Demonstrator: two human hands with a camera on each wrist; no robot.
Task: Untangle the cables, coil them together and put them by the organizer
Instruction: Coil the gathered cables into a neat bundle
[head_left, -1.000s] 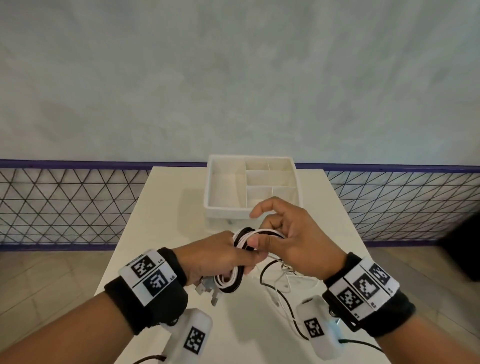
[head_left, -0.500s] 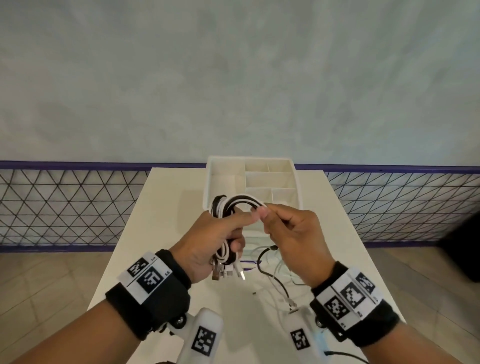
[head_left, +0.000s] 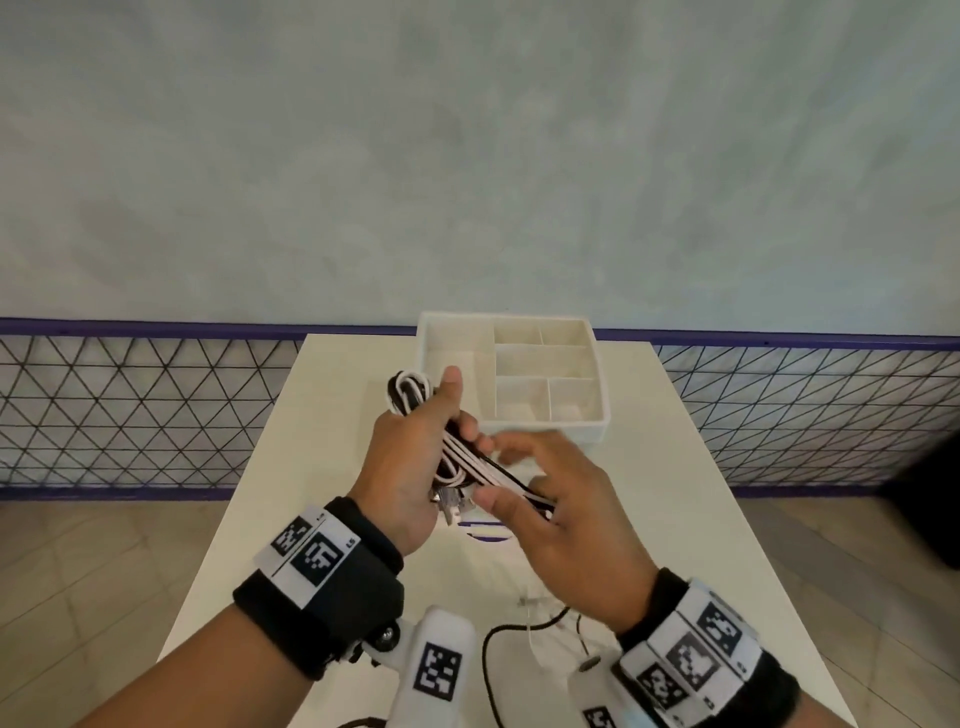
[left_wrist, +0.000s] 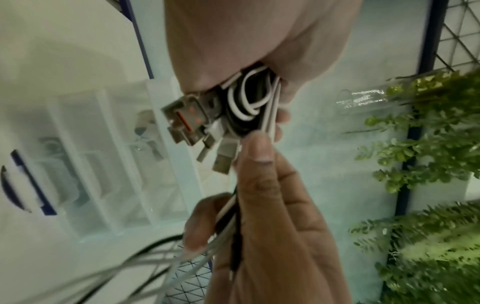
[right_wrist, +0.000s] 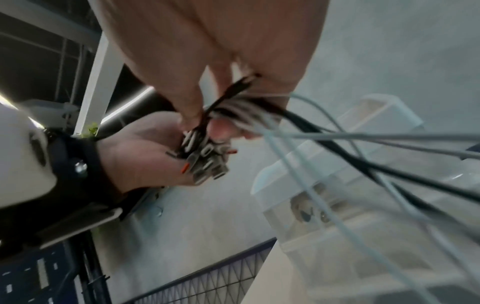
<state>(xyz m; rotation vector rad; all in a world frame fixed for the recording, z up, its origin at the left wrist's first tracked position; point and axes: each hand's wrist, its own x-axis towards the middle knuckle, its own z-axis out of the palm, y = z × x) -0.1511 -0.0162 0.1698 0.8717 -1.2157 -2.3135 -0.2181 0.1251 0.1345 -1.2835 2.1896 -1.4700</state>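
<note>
A coil of black and white cables (head_left: 410, 395) is gripped in my left hand (head_left: 415, 457) above the table, just left of the white organizer (head_left: 519, 374). Its loop sticks out above my thumb, and USB plugs (left_wrist: 192, 121) hang from the bottom of my fist. My right hand (head_left: 524, 499) pinches the loose cable strands (head_left: 498, 475) running down out of the coil, thumb against fingers. In the right wrist view the strands (right_wrist: 337, 144) fan out blurred from that pinch. Slack cable ends (head_left: 524, 623) trail on the table below my right wrist.
The cream table (head_left: 701, 493) is narrow, with its side edges close to both arms. A purple-railed mesh fence (head_left: 130, 405) and grey wall stand behind it. A purple mark (head_left: 488, 532) is printed on the tabletop under my hands. Green plants (left_wrist: 420, 164) show in the left wrist view.
My left hand carried the coil left and tilted it, loop now beside the organizer's left wall. My right hand slid down along the strands towards me, pulling them taut.
</note>
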